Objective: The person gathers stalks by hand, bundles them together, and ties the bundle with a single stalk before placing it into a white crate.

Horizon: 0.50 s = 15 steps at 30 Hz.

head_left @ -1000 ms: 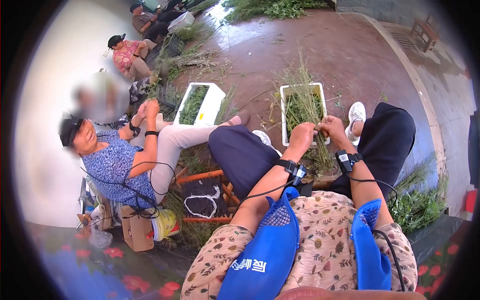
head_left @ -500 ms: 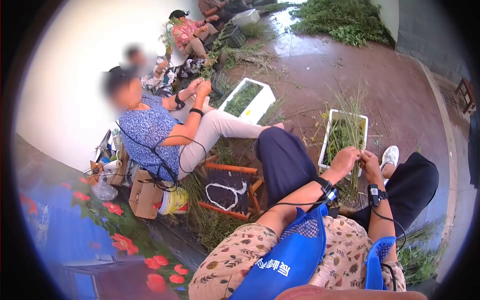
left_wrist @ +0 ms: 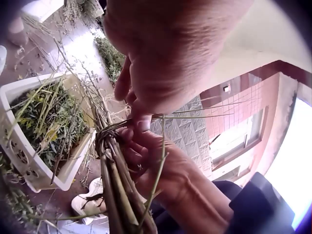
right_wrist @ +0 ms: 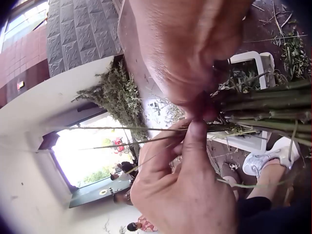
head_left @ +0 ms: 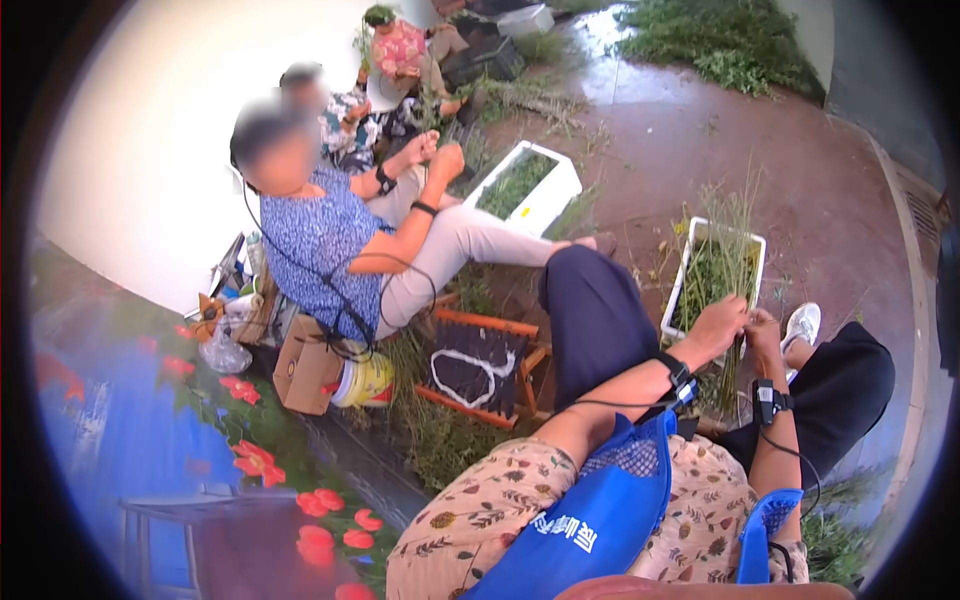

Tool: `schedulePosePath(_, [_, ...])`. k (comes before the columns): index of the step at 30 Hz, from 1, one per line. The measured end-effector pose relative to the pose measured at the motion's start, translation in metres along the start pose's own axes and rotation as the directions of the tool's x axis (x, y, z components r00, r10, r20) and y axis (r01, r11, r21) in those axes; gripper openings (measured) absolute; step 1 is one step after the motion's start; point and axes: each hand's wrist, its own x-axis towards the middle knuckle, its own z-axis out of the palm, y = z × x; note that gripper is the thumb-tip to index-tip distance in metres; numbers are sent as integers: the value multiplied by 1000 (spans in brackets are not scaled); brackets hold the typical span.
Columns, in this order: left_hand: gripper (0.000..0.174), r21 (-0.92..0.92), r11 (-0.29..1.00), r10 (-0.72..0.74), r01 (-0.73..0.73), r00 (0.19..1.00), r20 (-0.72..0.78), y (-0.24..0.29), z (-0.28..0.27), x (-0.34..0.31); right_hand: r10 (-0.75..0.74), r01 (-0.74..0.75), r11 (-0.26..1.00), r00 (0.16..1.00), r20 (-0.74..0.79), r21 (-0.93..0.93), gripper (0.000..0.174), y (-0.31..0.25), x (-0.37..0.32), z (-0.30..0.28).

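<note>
My left hand [head_left: 722, 322] and right hand [head_left: 763, 332] meet at an upright bundle of long green stems [head_left: 738, 235] between my knees. In the left wrist view a thin stem [left_wrist: 113, 128] wraps around the bundle [left_wrist: 122, 190], its loose ends trailing sideways past the fingers. The right thumb and fingers pinch it beside the bundle. From the right wrist view, the left hand [right_wrist: 185, 190] pinches thin strands [right_wrist: 146, 129] between thumb and fingers. The right hand [right_wrist: 190, 48] is close against it, its fingertips partly hidden.
Behind the bundle stands a white crate [head_left: 680, 285] of cut greens. Another white box [head_left: 548, 200] of greens is near a seated person [head_left: 320, 225] at left. A folding stool [head_left: 475, 370], yellow bucket [head_left: 365, 382] and cardboard box [head_left: 305, 365] are beside me. A plant heap [head_left: 715, 45] lies farther back.
The head view has swung left, so my hands and the crate now appear farther right. Both hands stay together at the bundle.
</note>
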Motion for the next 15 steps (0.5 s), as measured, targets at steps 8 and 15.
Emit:
schedulePosePath(8, [8, -272, 962, -49, 37, 998, -39, -19, 7, 2, -160, 173, 965, 984, 81, -197, 16, 9, -1, -4])
schedulePosePath(15, [15, -187, 961, -204, 206, 979, 29, -36, 12, 4, -135, 174, 959, 974, 180, -224, 13, 2, -13, 9])
